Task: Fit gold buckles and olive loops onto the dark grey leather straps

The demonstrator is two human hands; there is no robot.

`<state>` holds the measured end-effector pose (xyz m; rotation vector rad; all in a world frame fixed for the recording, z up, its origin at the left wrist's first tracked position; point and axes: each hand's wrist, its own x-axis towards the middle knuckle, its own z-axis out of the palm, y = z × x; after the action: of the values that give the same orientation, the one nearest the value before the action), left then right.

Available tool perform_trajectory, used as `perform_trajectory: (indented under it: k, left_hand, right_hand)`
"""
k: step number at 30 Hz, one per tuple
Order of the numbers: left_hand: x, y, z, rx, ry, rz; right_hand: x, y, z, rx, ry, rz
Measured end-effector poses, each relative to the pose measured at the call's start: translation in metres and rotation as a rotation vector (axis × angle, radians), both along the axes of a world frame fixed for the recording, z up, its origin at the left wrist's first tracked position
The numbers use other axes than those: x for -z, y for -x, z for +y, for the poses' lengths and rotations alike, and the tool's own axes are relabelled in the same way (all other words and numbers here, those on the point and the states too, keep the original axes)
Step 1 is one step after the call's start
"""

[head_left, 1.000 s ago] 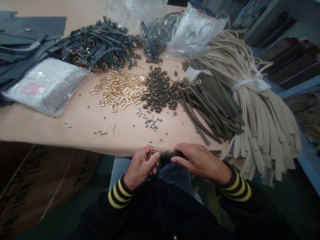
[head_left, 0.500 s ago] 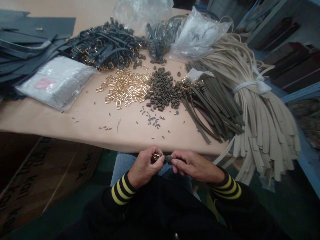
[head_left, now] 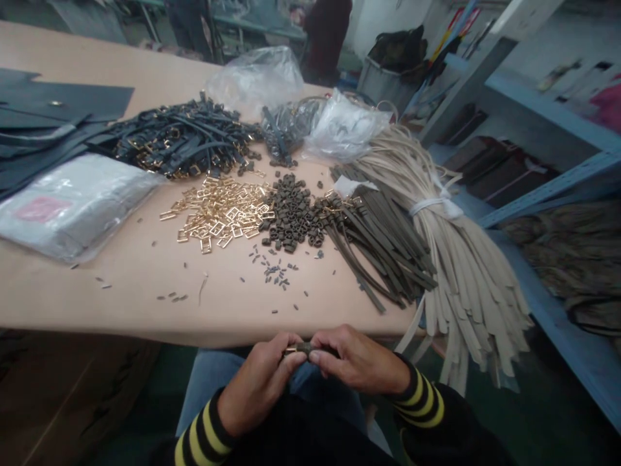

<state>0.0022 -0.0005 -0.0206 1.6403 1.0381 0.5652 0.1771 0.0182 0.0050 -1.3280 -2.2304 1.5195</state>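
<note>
My left hand (head_left: 264, 375) pinches the gold buckle end of a dark olive strap (head_left: 305, 348) in front of the table's near edge. My right hand (head_left: 356, 359) grips the same strap just right of a small loop around it; fingers cover most of the strap. On the table (head_left: 126, 304), gold buckles (head_left: 220, 210) lie in a heap beside a pile of olive loops (head_left: 291, 210). Small metal pins (head_left: 276, 272) are scattered nearer to me. Olive straps (head_left: 383, 226), some with buckles, spread to the right of the loops.
A bundle of beige straps (head_left: 466, 278) hangs over the table's right side. Black buckled straps (head_left: 179, 139) are heaped at the back left, beside a plastic-wrapped packet (head_left: 72, 207). Clear bags (head_left: 344, 126) lie behind. Blue shelving (head_left: 557, 188) stands at the right; a person (head_left: 327, 32) is beyond the table.
The view has tilted up, bringing more of the room into sight. Both hands still hold the strap, now closer together, with less of the buckle showing.
</note>
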Motion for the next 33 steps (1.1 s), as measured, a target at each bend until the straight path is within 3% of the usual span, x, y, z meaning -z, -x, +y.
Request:
perform_trajectory:
  k: [6,8,12,16,21,24,27,30,33]
  left_hand:
    - [0.0,-0.005,0.026,0.158,-0.122,-0.02]
    - [0.003,-0.01,0.039,0.038,-0.176,0.01]
    - [0.017,-0.021,0.065,-0.333,-0.349,0.058]
    - [0.037,-0.023,0.077,-0.286,-0.642,0.16]
    - [0.044,-0.023,0.076,-0.261,-0.814,0.209]
    - [0.041,-0.025,0.076,-0.245,-0.817,0.208]
    - [0.039,-0.025,0.076,-0.25,-0.804,0.191]
    - [0.038,-0.024,0.076,-0.253,-0.737,0.145]
    - [0.032,-0.025,0.073,-0.297,-0.541,0.073]
  right_hand:
    - [-0.001,-0.003,0.015,0.026,-0.09,0.022]
    - [-0.006,-0.008,0.03,0.075,-0.129,0.006]
    - [-0.018,-0.028,0.081,0.296,-0.335,-0.156]
    - [-0.019,-0.061,0.14,0.474,-0.63,-0.585]
    - [-0.001,-0.095,0.181,0.629,-0.625,-0.837]
    - [0.01,-0.099,0.187,0.63,-0.587,-0.92]
    - [0.009,-0.097,0.185,0.645,-0.578,-0.971]
    - [-0.009,-0.098,0.172,0.687,-0.595,-1.021]
    - [-0.035,-0.098,0.139,0.706,-0.626,-1.01]
